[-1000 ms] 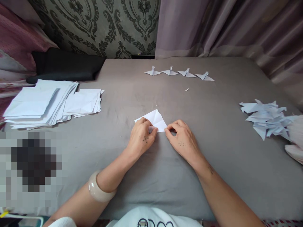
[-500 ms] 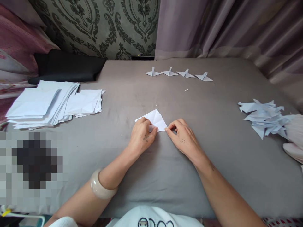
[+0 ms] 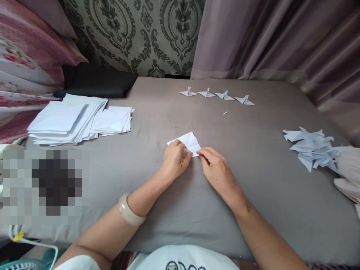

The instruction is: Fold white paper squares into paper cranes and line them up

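Observation:
A small sheet of white paper (image 3: 190,140), creased and with one corner pointing away from me, lies on the grey cloth between my hands. My left hand (image 3: 176,158) is closed on its left and near side, thumb pressing the near edge. At the right corner, my right hand (image 3: 216,165) pinches the paper between thumb and forefinger. Part of the sheet's left side is hidden under my left fingers. A pale bangle (image 3: 129,210) circles my left forearm.
Stacked white paper sheets (image 3: 60,118) and a smaller stack (image 3: 114,120) lie on the left, before a black folded item (image 3: 98,80). Several folded paper cranes (image 3: 207,93) line the far side. A heap of folded paper (image 3: 315,148) lies right, beside pale fabric (image 3: 348,168).
The whole view has shifted, so things on the table appear further right on the left side. My right fingers have moved slightly onto the paper's right corner; my left hand keeps its hold.

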Demonstrator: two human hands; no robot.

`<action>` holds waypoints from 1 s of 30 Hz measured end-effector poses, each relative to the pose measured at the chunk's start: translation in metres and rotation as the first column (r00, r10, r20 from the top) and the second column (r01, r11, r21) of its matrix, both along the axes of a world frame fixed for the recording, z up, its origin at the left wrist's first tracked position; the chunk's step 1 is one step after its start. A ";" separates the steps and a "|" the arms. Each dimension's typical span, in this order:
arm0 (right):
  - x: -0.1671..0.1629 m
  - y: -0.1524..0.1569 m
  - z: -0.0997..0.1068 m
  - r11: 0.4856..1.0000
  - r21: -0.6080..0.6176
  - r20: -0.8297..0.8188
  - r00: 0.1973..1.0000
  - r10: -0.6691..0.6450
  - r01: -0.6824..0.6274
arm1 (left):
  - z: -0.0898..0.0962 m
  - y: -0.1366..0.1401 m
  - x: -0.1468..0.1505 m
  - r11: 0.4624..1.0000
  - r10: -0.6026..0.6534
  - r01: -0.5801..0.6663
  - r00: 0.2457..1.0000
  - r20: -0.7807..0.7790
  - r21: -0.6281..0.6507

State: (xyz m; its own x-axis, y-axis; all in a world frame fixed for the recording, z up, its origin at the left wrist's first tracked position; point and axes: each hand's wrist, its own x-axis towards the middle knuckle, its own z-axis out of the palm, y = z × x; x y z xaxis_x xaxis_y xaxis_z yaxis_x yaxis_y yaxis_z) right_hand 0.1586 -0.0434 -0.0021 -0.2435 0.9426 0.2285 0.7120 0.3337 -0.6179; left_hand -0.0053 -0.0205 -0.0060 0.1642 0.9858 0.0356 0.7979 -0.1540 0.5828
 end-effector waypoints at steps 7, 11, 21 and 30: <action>-0.014 -0.016 0.009 0.999 0.027 0.358 0.934 0.016 -0.028 | 0.010 0.001 -0.008 0.997 0.049 -0.041 0.994 0.103 -0.070; -0.016 -0.019 0.012 0.999 0.031 0.441 0.897 0.023 -0.041 | 0.013 0.005 -0.017 0.992 0.025 0.000 0.983 0.185 -0.130; -0.013 -0.019 0.011 0.999 0.029 0.441 0.897 0.027 -0.044 | 0.011 0.009 -0.022 0.983 -0.017 0.057 0.974 0.224 -0.172; -0.015 -0.016 0.007 0.989 0.103 0.502 0.864 0.040 -0.105 | 0.014 0.010 -0.019 0.988 -0.056 0.074 0.989 0.134 -0.136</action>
State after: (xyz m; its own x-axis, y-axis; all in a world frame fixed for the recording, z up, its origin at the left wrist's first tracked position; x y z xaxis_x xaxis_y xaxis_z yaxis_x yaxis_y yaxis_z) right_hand 0.1431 -0.0594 0.0049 -0.4223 0.8901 0.1714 0.8841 0.4462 -0.1388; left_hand -0.0241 -0.0110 0.0083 0.2312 0.9699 -0.0766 0.7054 -0.1129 0.6997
